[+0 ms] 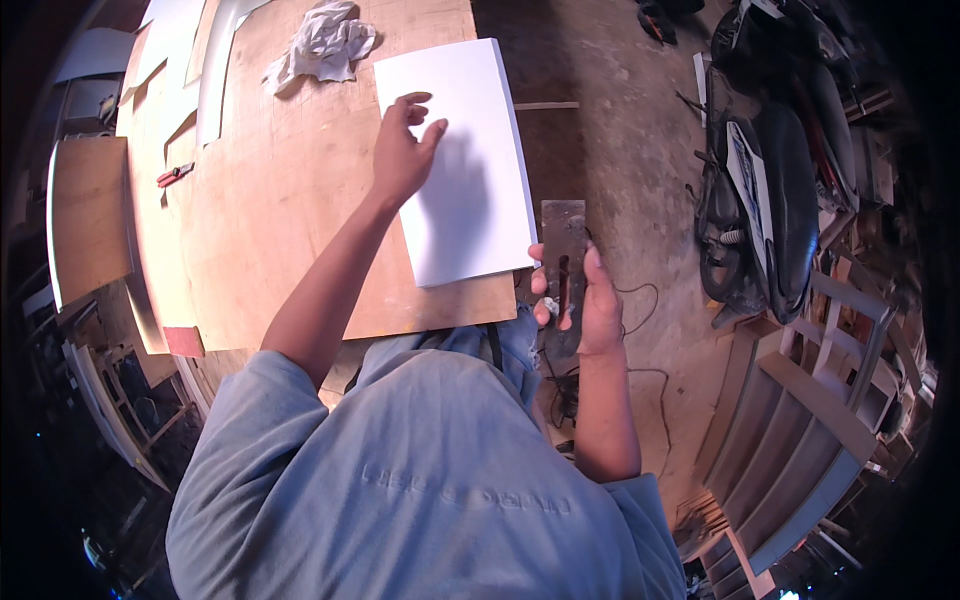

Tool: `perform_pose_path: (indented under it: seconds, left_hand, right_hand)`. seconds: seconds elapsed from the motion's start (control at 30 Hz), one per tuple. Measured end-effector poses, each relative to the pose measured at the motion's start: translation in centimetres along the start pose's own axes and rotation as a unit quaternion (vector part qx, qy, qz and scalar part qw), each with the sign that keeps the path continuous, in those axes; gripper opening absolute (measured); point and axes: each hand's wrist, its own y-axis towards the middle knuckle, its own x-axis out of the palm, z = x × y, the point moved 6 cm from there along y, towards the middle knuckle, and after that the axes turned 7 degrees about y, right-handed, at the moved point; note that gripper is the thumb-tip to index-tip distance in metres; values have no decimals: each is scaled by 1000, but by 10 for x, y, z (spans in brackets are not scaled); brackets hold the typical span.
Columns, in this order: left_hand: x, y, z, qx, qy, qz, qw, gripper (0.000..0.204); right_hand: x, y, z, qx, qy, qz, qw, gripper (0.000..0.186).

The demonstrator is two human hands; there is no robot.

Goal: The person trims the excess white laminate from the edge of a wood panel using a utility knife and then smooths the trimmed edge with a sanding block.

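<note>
Over the white rectangular board (pixel 480 190) hovers my left hand (pixel 405 150), its thumb apart from its loosely bent fingers and nothing held. Its shadow falls on the board's face. Just past the board's near right corner, my right hand (pixel 600 300) grips a dark, worn rectangular block (pixel 564 225) with a long keyhole-shaped slot. Fingers wrap its left side and the thumb lies along its right. The block is raised upright beside the table's edge; its exact kind I cannot tell. The board lies flat on the plywood tabletop (pixel 290 200), reaching its right edge.
A crumpled white cloth (pixel 325 45) lies at the far side. Toward the left are a red utility knife (pixel 175 175) and pale panel strips (pixel 215 80). On the right stand a motorcycle (pixel 775 190) and a wooden frame (pixel 800 420). A dark cable (pixel 650 370) trails across the floor.
</note>
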Motion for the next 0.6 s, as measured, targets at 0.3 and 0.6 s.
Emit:
perform_pose_path:
  seconds: [0.3,0.6]
  left_hand:
    - [93,-133,28,320,302,-239,865,103]
    - [71,-149,47,325,95,-238,910,88]
  right_hand:
    - [-56,7,-46,-102,-32,98,989,53]
    - [-63,35,-20,-108,-230,153,955,42]
